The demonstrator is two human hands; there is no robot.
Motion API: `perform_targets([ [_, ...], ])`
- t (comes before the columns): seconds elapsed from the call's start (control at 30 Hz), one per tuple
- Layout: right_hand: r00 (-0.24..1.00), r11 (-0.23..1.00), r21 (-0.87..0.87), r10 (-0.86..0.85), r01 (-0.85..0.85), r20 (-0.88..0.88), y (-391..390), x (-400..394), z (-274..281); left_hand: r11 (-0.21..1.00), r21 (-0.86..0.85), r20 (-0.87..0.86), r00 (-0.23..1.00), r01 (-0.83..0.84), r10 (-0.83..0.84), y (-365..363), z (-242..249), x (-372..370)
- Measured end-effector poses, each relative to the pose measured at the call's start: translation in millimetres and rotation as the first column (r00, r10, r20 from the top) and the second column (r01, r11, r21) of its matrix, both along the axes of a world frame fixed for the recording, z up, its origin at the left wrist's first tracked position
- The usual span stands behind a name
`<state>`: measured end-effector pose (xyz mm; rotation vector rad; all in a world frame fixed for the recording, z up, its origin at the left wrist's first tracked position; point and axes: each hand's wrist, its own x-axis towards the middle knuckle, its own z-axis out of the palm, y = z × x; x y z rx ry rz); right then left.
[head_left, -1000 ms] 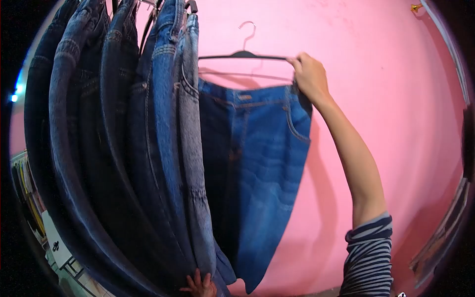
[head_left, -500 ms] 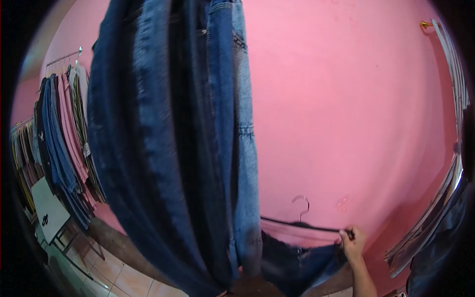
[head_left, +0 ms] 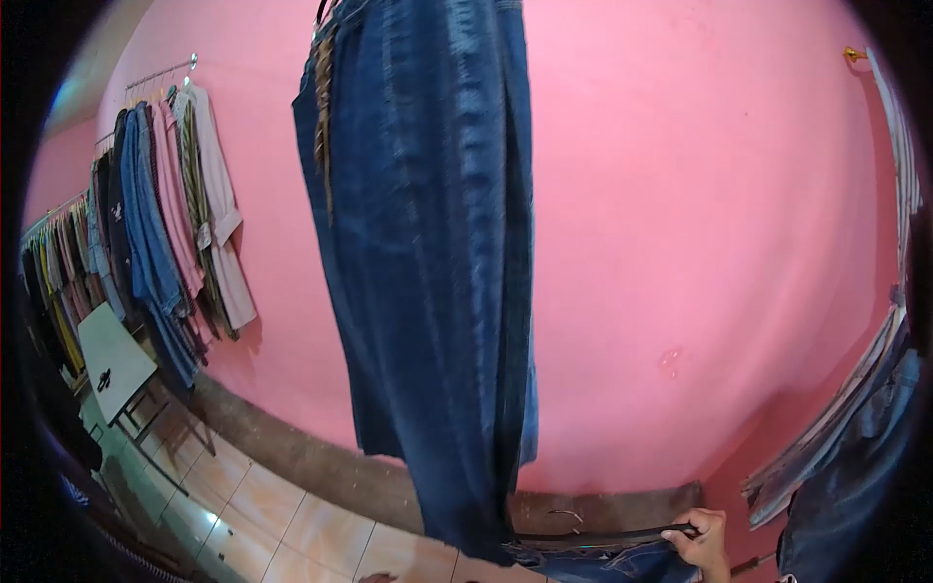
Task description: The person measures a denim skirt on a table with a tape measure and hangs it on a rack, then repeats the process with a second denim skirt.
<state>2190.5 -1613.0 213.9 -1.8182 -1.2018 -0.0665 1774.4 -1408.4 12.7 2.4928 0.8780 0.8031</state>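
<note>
Low at the right, my right hand (head_left: 702,540) is closed around the end of a black hanger (head_left: 612,535), whose thin metal hook points up. Dark blue denim (head_left: 622,564) hangs from this hanger, partly cut off by the bottom edge. Long blue jeans (head_left: 428,243) hang in front of the wall, their top out of view and a braided brown cord (head_left: 323,117) at their upper left. Their lower end meets the left part of the hanger. My left hand cannot be seen.
Shirts (head_left: 155,214) hang on a rail at the left, above a pale table (head_left: 117,360) with a small black object. More garments (head_left: 855,428) hang at the right edge. Behind are a pink wall (head_left: 661,214) and a tiled floor (head_left: 253,515).
The hanging jeans look narrower and more of the wall and left rack shows. My right hand and the hanger sit lower in view, still together.
</note>
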Motion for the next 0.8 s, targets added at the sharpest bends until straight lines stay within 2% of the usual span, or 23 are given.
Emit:
perform_targets([
  [0.03, 0.998, 0.999, -0.012, 0.047, -0.048, -0.050, -3.0, -11.4, 1.6, 1.000, -0.024, -0.016, 1.000, -0.012, 0.011, 0.0, -1.4, 4.1],
  [0.13, 0.989, 0.990, -0.038, 0.131, -0.134, -0.074, -6.0, -45.8, 7.9, 0.999, 0.043, 0.034, 0.999, 0.022, -0.023, 5.2, -21.9, 8.8],
  [0.2, 0.971, 0.976, -0.046, 0.205, -0.212, -0.122, 1.4, -71.6, 14.6, 0.994, -0.009, 0.165, 0.981, 0.108, -0.105, -14.5, 53.3, 13.3],
  [0.23, 0.966, 0.971, -0.063, 0.223, -0.232, -0.129, 8.9, -85.4, 14.1, 0.996, -0.027, 0.164, 0.983, 0.087, -0.082, -13.9, 66.5, 7.8],
  [0.3, 0.935, 0.942, 0.047, 0.335, -0.332, -0.114, 29.8, -112.4, 8.2, 0.976, 0.071, 0.159, 0.964, 0.205, -0.214, -8.8, 77.3, -9.3],
  [0.33, 0.932, 0.934, 0.056, 0.356, -0.353, -0.065, 41.8, -125.7, 5.3, 0.990, 0.058, 0.261, 0.956, 0.126, -0.137, -8.5, 77.8, -21.4],
  [0.37, 0.926, 0.929, 0.056, 0.370, -0.366, -0.074, 53.0, -137.9, 2.6, 0.992, 0.054, 0.253, 0.960, 0.111, -0.122, -4.5, 70.8, -38.8],
  [0.43, 0.895, 0.901, 0.006, 0.431, -0.434, -0.114, 78.3, -164.0, -4.2, 0.985, 0.055, 0.327, 0.935, -0.160, 0.134, 10.5, 52.9, -78.8],
  [0.47, 0.888, 0.893, -0.032, 0.443, -0.449, -0.124, 92.0, -178.0, -6.9, 0.967, 0.094, 0.424, 0.888, -0.238, 0.178, 20.5, 60.4, -92.1],
  [0.5, 0.882, 0.888, -0.023, 0.452, -0.459, -0.136, 108.7, -199.3, -0.1, 0.964, 0.099, 0.412, 0.892, -0.247, 0.186, 33.4, 68.8, -109.1],
  [0.57, 0.821, 0.799, -0.203, 0.569, -0.566, -0.048, 143.2, -244.4, 18.9, 0.926, 0.086, 0.438, 0.849, -0.367, 0.296, 56.6, 83.3, -147.6],
  [0.6, 0.778, 0.727, -0.347, 0.628, -0.593, -0.014, 161.4, -260.7, 16.2, 0.923, 0.081, 0.427, 0.850, -0.376, 0.308, 69.2, 90.5, -168.2],
  [0.7, 0.716, 0.635, -0.426, 0.697, -0.644, -0.044, 213.4, -317.1, 6.1, 0.896, 0.061, 0.388, 0.837, -0.440, 0.385, 103.7, 110.3, -229.7],
  [0.73, 0.717, 0.673, -0.375, 0.697, -0.638, 0.031, 228.5, -339.5, 3.2, 0.864, 0.081, 0.377, 0.817, -0.498, 0.436, 110.5, 114.6, -252.0],
  [0.77, 0.708, 0.661, -0.379, 0.706, -0.648, 0.020, 243.0, -359.4, 0.9, 0.827, 0.104, 0.365, 0.795, -0.553, 0.485, 115.9, 116.2, -273.9],
  [0.8, 0.738, 0.721, -0.290, 0.671, -0.630, 0.065, 257.4, -378.6, -1.4, 0.783, 0.053, 0.395, 0.733, -0.620, 0.554, 119.5, 114.0, -294.9],
])
